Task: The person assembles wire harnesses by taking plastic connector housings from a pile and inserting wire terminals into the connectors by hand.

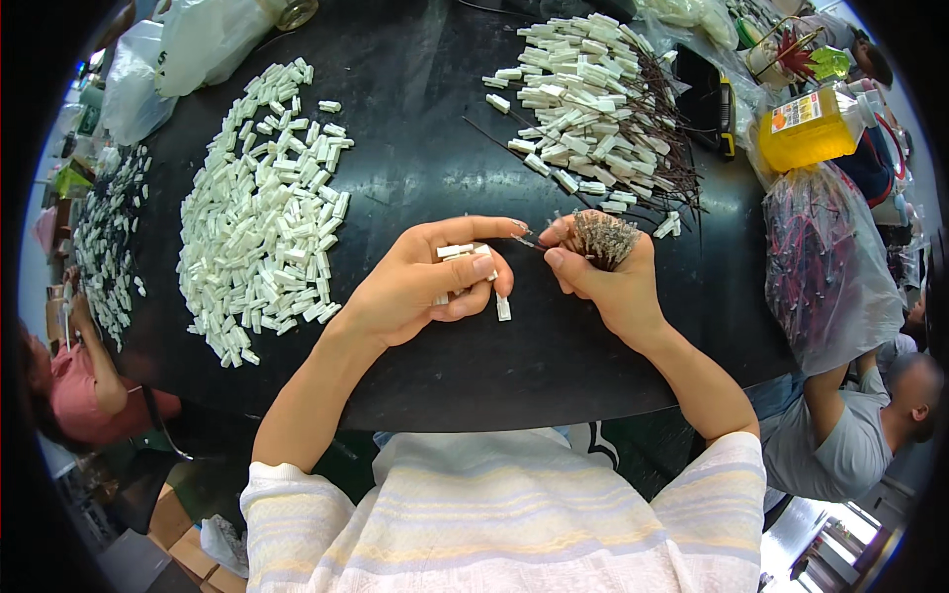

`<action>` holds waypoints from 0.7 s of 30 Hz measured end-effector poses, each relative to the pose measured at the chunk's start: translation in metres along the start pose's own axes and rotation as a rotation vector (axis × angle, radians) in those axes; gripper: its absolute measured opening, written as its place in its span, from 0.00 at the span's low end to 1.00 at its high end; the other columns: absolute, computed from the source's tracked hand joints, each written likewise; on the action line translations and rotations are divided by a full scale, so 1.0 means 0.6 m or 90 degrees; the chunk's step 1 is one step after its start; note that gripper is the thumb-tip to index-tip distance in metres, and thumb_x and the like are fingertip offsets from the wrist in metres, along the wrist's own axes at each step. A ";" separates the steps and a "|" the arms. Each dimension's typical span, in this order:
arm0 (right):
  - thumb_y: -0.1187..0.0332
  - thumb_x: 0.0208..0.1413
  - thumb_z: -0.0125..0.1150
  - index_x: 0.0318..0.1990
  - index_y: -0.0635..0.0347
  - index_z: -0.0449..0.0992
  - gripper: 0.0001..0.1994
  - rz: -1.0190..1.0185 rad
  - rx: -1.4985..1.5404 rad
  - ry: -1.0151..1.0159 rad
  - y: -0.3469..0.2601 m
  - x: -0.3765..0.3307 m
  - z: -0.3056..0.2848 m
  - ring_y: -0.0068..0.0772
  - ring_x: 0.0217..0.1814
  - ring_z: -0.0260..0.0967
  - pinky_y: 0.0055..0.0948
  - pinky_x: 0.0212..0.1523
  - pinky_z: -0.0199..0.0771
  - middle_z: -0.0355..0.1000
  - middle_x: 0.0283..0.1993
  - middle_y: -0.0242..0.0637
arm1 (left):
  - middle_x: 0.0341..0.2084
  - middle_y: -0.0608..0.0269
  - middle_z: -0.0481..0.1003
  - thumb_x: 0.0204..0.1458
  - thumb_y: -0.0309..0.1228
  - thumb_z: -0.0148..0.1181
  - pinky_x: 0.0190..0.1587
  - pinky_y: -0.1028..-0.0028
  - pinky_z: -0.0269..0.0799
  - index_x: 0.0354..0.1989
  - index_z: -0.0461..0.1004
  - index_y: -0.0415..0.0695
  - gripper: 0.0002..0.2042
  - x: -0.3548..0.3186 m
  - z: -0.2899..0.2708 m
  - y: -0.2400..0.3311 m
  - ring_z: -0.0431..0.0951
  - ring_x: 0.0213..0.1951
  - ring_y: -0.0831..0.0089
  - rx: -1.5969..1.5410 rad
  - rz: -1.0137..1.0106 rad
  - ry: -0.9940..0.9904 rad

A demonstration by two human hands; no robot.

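Note:
My left hand (410, 287) is closed around several small white plastic connector housings (503, 308), one of them poking out below the fingers. Its index finger reaches toward my right hand (625, 289), close to a thin wire end there. A bundle of terminal wires (605, 240) with silvery metal tips sits in my right hand's grip. Both hands are over the front middle of the black table (445, 381). To the left lies a large heap of loose white housings (259, 212). At the far right is a pile of housings (583, 94) with dark wires (672, 148) attached.
At the right edge are a bottle of yellow liquid (806, 128), a clear bag of reddish wires (825, 257) and a black-and-yellow case (727, 117). Plastic bags (203, 44) lie at the far left. Other people (840, 430) sit on both sides, one near scattered housings (109, 237).

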State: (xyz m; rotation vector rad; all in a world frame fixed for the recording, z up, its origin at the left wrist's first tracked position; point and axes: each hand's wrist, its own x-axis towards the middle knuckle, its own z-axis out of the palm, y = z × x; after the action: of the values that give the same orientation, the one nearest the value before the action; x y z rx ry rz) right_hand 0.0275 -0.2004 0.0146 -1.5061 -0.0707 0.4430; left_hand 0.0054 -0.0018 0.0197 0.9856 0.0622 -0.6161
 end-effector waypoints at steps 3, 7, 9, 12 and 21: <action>0.78 0.44 0.59 0.29 0.65 0.73 0.03 -0.017 -0.049 -0.018 0.001 -0.003 -0.002 0.09 0.23 0.59 0.12 0.23 0.58 0.67 0.23 0.24 | 0.24 0.58 0.71 0.51 0.25 0.50 0.13 0.88 0.48 0.50 0.63 0.34 0.17 -0.004 -0.011 -0.005 0.57 0.14 0.87 0.034 -0.031 0.002; 0.77 0.44 0.58 0.27 0.65 0.72 0.02 -0.043 -0.058 -0.017 -0.002 -0.005 0.001 0.09 0.24 0.59 0.12 0.24 0.58 0.66 0.23 0.23 | 0.22 0.59 0.70 0.51 0.26 0.51 0.13 0.88 0.48 0.47 0.65 0.34 0.15 -0.003 -0.015 0.000 0.57 0.14 0.88 0.048 -0.052 -0.007; 0.78 0.44 0.58 0.27 0.65 0.72 0.02 -0.036 -0.053 -0.020 -0.002 -0.005 0.002 0.09 0.24 0.59 0.12 0.24 0.58 0.66 0.23 0.23 | 0.19 0.61 0.69 0.51 0.28 0.53 0.13 0.88 0.47 0.40 0.67 0.35 0.11 -0.001 -0.006 -0.002 0.57 0.13 0.89 0.006 -0.041 0.025; 0.78 0.44 0.59 0.27 0.64 0.71 0.03 -0.051 -0.067 -0.016 -0.003 -0.005 0.004 0.09 0.24 0.59 0.11 0.24 0.58 0.66 0.23 0.23 | 0.18 0.62 0.69 0.50 0.29 0.53 0.12 0.88 0.45 0.33 0.67 0.36 0.08 -0.002 -0.005 -0.002 0.56 0.12 0.89 -0.008 -0.038 0.020; 0.77 0.41 0.59 0.25 0.63 0.71 0.03 -0.033 -0.111 -0.023 0.002 -0.004 0.002 0.08 0.23 0.58 0.12 0.22 0.58 0.65 0.21 0.22 | 0.17 0.60 0.70 0.50 0.28 0.53 0.11 0.87 0.45 0.30 0.67 0.35 0.07 0.000 -0.009 -0.001 0.57 0.11 0.88 0.044 -0.034 0.012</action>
State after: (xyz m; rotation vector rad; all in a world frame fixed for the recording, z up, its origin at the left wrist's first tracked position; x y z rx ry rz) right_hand 0.0246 -0.2001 0.0138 -1.6642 -0.1807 0.4308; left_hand 0.0063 0.0022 0.0162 1.0591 0.0845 -0.6607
